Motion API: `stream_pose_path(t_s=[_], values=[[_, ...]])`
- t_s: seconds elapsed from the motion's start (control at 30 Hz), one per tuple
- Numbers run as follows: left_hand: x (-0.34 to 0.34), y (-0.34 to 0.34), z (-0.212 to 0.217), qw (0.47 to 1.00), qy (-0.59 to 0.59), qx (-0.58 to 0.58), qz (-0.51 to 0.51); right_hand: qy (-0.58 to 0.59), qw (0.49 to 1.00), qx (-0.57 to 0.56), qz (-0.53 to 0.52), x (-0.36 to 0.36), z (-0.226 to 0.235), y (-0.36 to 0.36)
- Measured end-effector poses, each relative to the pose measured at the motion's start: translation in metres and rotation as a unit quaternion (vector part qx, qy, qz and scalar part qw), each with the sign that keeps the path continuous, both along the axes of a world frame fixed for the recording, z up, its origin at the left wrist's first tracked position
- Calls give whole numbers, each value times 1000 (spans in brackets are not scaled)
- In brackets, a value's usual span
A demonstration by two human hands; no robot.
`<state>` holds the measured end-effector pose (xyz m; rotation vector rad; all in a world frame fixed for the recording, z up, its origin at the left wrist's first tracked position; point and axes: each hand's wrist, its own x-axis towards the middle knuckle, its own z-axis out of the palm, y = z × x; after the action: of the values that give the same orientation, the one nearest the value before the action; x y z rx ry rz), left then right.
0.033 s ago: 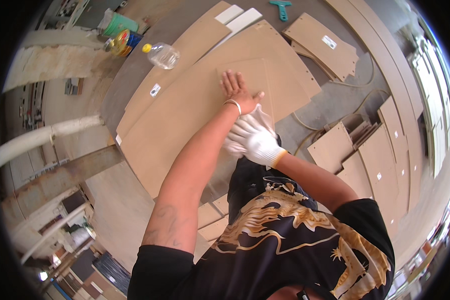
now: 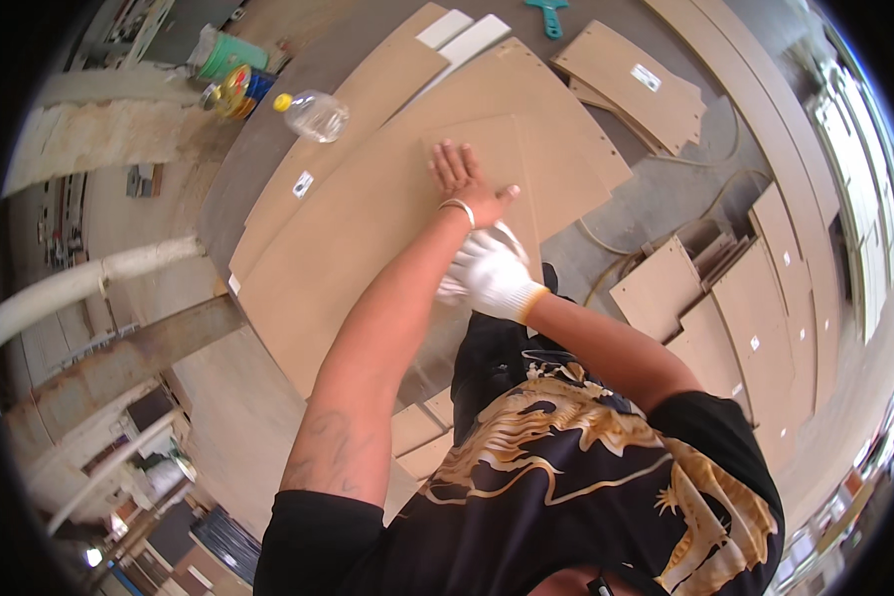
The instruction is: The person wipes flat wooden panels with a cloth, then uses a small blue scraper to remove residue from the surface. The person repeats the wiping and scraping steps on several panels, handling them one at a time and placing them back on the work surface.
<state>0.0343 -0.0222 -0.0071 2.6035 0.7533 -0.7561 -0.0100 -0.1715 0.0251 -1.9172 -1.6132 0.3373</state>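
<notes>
My bare left hand (image 2: 472, 189), a white band at its wrist, lies flat with fingers spread on a smaller brown panel (image 2: 497, 139). That panel rests on a large brown board (image 2: 318, 278). Just below, partly under my left wrist, my right hand (image 2: 499, 281) wears a white knit glove. Its fingers curl over a crumpled white cloth (image 2: 510, 238), pressed against the panels near the board's close edge. Blur and the left wrist hide part of the cloth, which might be a second glove.
A clear bottle with a yellow cap (image 2: 318, 116) lies on the boards at the far left. At the back are white strips (image 2: 472, 45), a teal scraper (image 2: 548, 17) and stacked cut panels (image 2: 636, 84). More brown panels (image 2: 658, 283) stand at right, beside a hose (image 2: 601, 238).
My gloved right hand has shifted slightly left with the white cloth. My left hand stays flat on the panel. The whole view has shifted slightly.
</notes>
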Motion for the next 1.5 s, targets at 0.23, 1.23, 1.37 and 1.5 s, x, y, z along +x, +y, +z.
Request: stream_pose_path(t_s=[0.23, 1.23, 1.37, 1.5], values=[[-9, 10, 2, 999, -19, 5, -34, 38, 970, 42, 237, 5, -33, -60], [10, 20, -15, 948, -304, 92, -6, 68, 990, -105, 62, 52, 13, -33], [11, 45, -15, 950, -284, 120, 55, 28, 980, -196, -34, 115, 22, -29], [-1, 52, -12, 950, -248, 156, 107, -10, 959, -277, -59, 152, 35, -25]])
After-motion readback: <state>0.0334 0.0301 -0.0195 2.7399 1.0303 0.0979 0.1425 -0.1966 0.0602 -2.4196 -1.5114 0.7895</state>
